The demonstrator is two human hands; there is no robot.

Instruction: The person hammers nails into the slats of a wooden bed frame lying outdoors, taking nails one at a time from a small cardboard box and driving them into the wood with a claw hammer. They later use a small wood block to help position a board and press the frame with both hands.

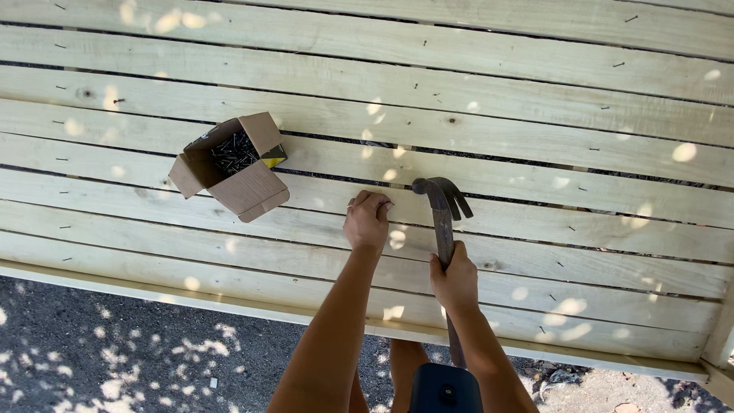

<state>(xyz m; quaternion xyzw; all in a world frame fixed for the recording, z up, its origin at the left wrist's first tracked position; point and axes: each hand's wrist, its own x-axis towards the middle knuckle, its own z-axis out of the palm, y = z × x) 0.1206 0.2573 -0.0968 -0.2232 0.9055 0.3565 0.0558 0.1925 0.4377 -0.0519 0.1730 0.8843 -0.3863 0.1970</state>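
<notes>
My left hand (367,218) rests on a pale wooden plank (535,222), its fingers pinched around a small nail at its fingertips. My right hand (456,279) grips the handle of a claw hammer (442,206). The hammer's head sits just right of the left fingers, close above the plank. To the left, an open cardboard box (237,164) holds several dark nails.
The planks form a slatted wooden platform (382,107) with narrow gaps and nail heads along the boards. Its front edge (229,302) runs across the lower frame. Below it lies dark gravel ground (115,352). A wooden post (719,344) stands at the right edge.
</notes>
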